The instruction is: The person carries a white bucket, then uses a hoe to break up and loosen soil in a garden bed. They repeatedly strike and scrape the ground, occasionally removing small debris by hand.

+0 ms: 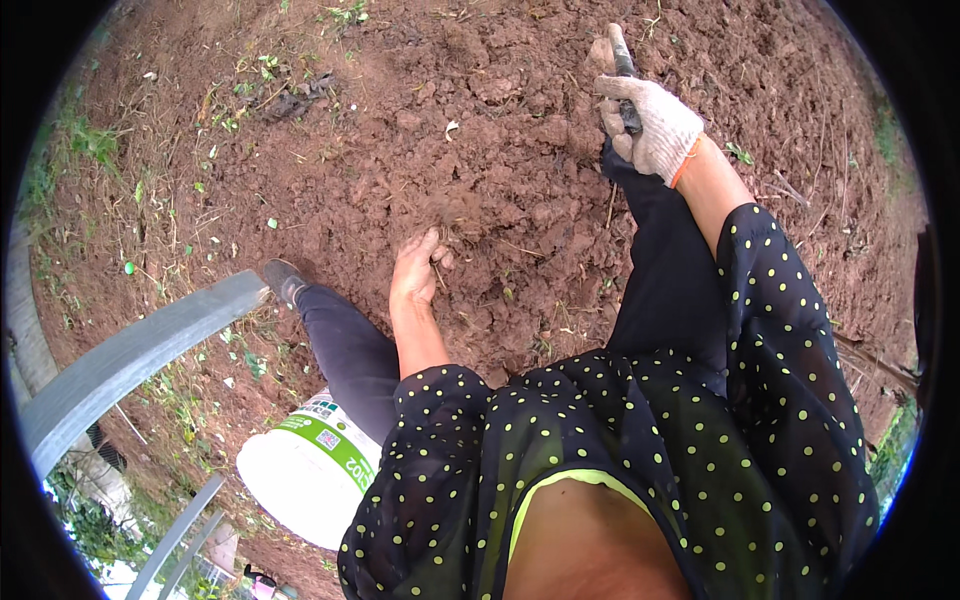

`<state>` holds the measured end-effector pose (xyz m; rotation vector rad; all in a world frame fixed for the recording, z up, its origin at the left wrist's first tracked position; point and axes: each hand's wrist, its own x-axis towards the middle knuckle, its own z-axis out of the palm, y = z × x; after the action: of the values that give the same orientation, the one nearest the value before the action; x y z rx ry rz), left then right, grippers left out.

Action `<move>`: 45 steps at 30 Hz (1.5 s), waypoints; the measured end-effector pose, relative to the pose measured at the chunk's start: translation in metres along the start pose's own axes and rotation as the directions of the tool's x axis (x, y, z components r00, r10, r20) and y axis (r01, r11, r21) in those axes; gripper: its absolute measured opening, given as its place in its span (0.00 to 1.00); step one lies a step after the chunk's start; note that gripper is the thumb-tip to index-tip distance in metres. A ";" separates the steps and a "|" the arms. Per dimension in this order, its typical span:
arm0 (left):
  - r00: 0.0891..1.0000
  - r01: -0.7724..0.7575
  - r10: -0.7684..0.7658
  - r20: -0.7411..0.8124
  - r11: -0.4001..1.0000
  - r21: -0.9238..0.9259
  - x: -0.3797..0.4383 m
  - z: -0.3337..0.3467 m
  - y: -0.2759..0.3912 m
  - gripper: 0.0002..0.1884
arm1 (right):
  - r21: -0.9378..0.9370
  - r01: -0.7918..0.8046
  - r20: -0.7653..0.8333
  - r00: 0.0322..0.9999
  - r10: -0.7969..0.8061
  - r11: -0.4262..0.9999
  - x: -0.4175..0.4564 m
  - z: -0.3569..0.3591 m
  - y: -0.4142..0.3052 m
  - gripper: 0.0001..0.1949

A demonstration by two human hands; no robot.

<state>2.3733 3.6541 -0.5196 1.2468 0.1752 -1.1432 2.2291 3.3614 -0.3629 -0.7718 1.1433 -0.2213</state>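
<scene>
My bare left hand [417, 270] is low over the loose reddish-brown soil [525, 187]. Its fingers are closed on a blurred clump of roots or dry grass [454, 214] with earth about it. My right hand [660, 124], in a whitish knitted glove with an orange cuff, grips the dark, worn handle of a hand tool [622, 56] beside my right knee. The working end of that tool cannot be made out. Broken clods and bits of straw lie between my two hands.
A white plastic bucket [300, 480] with a green printed band stands by my left leg. Grey metal posts [150, 352] rise at the left. My left shoe [283, 279] rests on the soil near one post. Weeds [94, 139] grow at the far left.
</scene>
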 end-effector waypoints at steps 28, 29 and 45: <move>-0.065 -0.142 0.710 -0.701 0.689 0.711 -0.296 -0.137 0.129 0.22 | -0.247 -0.125 -0.076 0.991 0.109 0.961 0.029 -0.055 0.015 0.07; -0.134 -0.157 0.691 -0.711 0.693 0.703 -0.313 -0.150 0.127 0.22 | -0.391 -0.186 -0.084 0.982 0.167 0.902 0.027 -0.060 0.014 0.05; 0.123 0.436 0.735 -0.666 0.563 0.702 -0.312 -0.185 0.073 0.21 | -0.954 0.295 0.241 0.866 -0.438 0.059 -0.036 -0.030 -0.003 0.11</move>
<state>2.3630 3.9758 -0.3370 2.7586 0.5119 0.2955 2.1884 3.3657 -0.3403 -2.3487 1.0759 0.1299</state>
